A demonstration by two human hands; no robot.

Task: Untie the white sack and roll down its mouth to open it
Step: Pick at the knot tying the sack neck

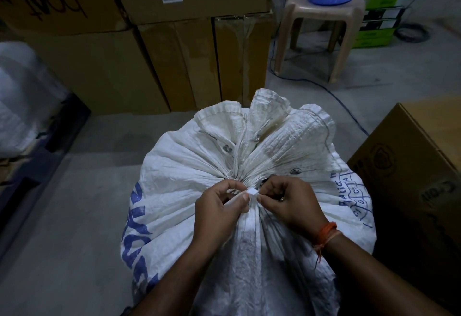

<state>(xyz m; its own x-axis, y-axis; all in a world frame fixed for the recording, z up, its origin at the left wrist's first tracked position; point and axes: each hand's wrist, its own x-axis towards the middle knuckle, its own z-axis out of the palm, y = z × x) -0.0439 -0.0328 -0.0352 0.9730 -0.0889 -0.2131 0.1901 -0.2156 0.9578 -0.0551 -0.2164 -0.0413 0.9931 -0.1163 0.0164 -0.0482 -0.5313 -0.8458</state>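
Both hands working the tie on the tied-shut sack [189, 191].
Left hand [219, 206] and right hand [289, 201] each pinch the white tie [250, 193] at the gathered neck; mouth fabric bunched above it. Orange thread on right wrist. Sack stands on floor [74, 216]; cartons [174, 53] behind, one box [411, 166] just right, plastic stool [321, 28] further back.

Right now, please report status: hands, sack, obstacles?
Left hand and right hand pinching tie. Sack still tied, mouth gathered. Nothing in the way.
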